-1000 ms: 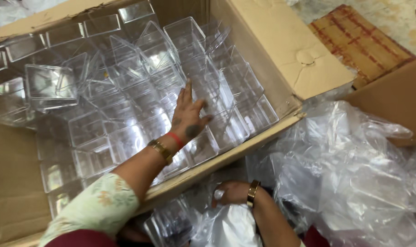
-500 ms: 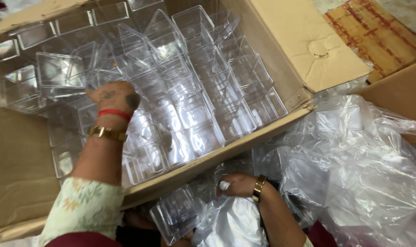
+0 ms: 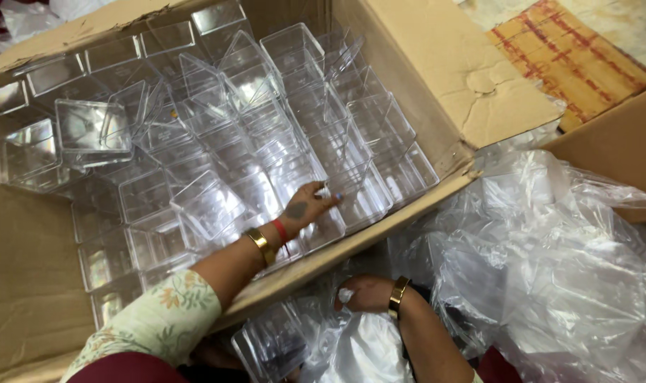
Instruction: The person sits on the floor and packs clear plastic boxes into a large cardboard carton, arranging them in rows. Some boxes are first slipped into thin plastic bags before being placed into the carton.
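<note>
A large cardboard box (image 3: 415, 85) lies open and holds several clear square plastic containers (image 3: 245, 128) packed in rows. My left hand (image 3: 305, 209) reaches into the box near its front wall, its fingers pinching the rim of a clear container (image 3: 351, 188). A gold bangle and a red thread sit on that wrist. My right hand (image 3: 362, 292) rests below the box's front edge, fingers curled into crumpled clear plastic wrap (image 3: 351, 347). A gold bangle is on that wrist too. Another clear container (image 3: 269, 344) lies outside the box by my lap.
A heap of crumpled clear plastic bags (image 3: 550, 269) fills the right side. A second cardboard box (image 3: 614, 145) stands at the right edge. A red and tan woven mat (image 3: 564, 57) lies on the floor at top right.
My left hand has moved from the upper left of the box back to its front right, onto a container there. My right hand has stayed in the plastic wrap.
</note>
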The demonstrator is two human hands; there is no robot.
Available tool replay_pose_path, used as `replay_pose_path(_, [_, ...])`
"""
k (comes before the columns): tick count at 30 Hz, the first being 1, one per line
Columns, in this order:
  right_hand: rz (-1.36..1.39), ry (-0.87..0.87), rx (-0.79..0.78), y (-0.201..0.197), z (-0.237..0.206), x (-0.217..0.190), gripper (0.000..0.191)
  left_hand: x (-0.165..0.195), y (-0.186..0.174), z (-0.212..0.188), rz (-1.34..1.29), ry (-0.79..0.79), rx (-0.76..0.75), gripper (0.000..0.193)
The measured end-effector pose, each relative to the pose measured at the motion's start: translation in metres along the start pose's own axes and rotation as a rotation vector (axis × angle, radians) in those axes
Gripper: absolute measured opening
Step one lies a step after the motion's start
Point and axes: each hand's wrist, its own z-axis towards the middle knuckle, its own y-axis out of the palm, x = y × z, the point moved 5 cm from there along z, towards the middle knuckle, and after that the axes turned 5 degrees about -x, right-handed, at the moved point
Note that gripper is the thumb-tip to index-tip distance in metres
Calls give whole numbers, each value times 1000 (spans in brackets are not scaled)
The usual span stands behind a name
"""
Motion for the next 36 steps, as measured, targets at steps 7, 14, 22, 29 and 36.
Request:
replay_pose_path(7, [-96, 32, 4, -1, 9, 8, 31, 29, 24, -32, -306, -24, 162, 79])
replay_pose_path(14, [-153, 20, 46, 6, 20, 21, 32, 43, -39, -17, -701, 81, 363, 60])
replay_pose_path(22, [-121, 79, 55, 2, 13, 10, 36, 42, -26, 57, -649, -68, 240, 91])
replay_pose_path(29, [-92, 28, 45, -3, 8, -7, 34, 37, -11, 69, -686, 60, 218, 105])
replay_pose_path(36, [-57, 28, 40, -1, 8, -2, 34, 57, -12, 44, -623, 140, 221, 98])
